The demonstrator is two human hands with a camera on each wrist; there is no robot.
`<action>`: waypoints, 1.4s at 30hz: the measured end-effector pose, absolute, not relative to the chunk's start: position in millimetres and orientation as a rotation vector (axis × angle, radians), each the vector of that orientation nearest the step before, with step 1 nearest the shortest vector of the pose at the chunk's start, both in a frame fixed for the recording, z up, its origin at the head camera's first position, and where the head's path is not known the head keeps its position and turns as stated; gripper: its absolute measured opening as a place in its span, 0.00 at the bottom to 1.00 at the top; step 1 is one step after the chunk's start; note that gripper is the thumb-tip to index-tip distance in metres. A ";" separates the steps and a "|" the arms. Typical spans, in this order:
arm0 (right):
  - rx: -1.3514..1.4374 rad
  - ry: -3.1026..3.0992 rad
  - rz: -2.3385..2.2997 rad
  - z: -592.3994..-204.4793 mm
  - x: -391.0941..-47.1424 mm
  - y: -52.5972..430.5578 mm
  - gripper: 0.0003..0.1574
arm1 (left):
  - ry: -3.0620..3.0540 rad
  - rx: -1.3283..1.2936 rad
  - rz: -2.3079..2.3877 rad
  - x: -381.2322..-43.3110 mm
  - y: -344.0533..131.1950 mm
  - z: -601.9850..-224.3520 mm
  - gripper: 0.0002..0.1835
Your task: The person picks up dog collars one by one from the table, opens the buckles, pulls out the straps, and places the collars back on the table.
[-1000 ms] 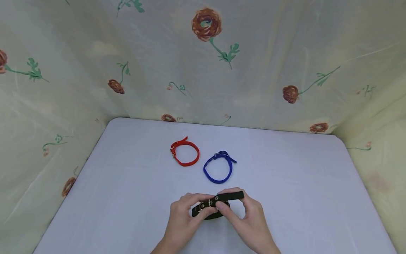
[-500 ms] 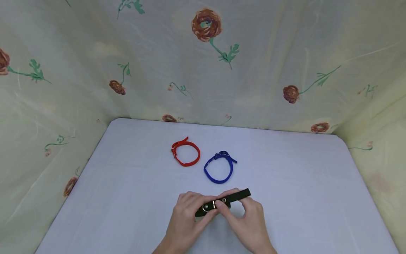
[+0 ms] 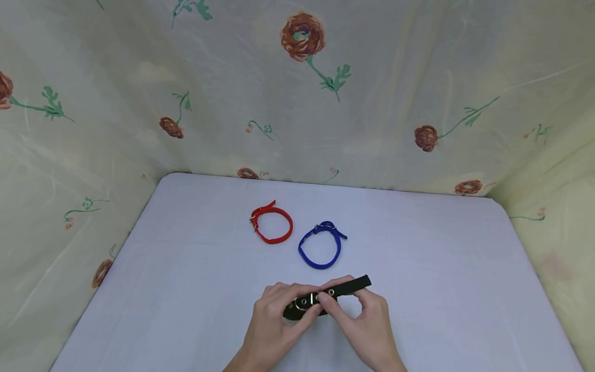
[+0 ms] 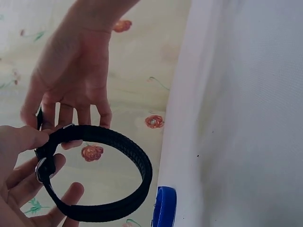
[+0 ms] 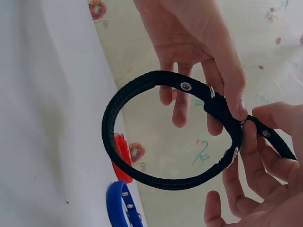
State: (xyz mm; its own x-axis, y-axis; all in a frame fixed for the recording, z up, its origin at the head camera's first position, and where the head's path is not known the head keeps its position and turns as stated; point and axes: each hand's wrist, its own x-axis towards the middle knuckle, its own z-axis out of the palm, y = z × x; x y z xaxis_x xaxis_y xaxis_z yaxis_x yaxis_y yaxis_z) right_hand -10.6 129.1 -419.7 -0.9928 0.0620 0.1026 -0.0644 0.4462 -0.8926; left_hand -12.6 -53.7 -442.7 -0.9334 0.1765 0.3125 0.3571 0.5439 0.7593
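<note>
Both hands hold a black collar (image 3: 350,286) with metal eyelets above the near part of the table. My left hand (image 3: 271,320) pinches it close to its buckle (image 3: 302,304), thumb in front and fingers behind. Just right of the buckle, my right hand (image 3: 363,325) pinches the strap between thumb and fingers. The strap's free end sticks out up and to the right past the right hand. In the right wrist view the collar (image 5: 163,185) forms a closed loop, with the tail running on beyond the right fingertips. Fingers partly cover the fastening.
Farther back on the white table (image 3: 418,258) lie a blue collar (image 3: 319,266) and, left of it, a red collar (image 3: 275,241), both looped. A flower-patterned cloth (image 3: 362,129) hangs behind the table and along both sides.
The black collar has shifted slightly right and tilted, its free end now higher and farther right of the buckle. Both hands keep their pinch. The red and blue collars have stayed put.
</note>
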 end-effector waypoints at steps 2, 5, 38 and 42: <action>-0.003 -2.573 1.598 -419.8 -10.1 129.3 0.08 | -2.581 -0.432 -1.377 -12.8 -53.4 -442.7 0.15; 0.042 -2.566 1.578 -420.8 -10.1 130.0 0.11 | -2.587 -0.397 -1.452 -13.6 -53.2 -442.6 0.14; 0.493 -2.853 1.613 -418.0 -21.0 152.0 0.09 | -2.732 -0.253 -1.991 -19.0 -62.3 -445.3 0.10; 0.582 -2.875 1.592 -418.2 -21.5 154.6 0.09 | -2.730 -0.255 -2.016 -18.5 -61.3 -446.1 0.10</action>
State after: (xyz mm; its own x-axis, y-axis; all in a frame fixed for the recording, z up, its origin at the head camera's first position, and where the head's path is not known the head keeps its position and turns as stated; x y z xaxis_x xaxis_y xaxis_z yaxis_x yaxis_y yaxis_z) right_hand -21.5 154.6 -418.2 -0.9206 -0.3905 -0.0027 -0.2048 0.4887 -0.8480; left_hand -18.5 -61.3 -446.1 -0.9548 0.2715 -0.1208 -0.0356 0.2992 0.9535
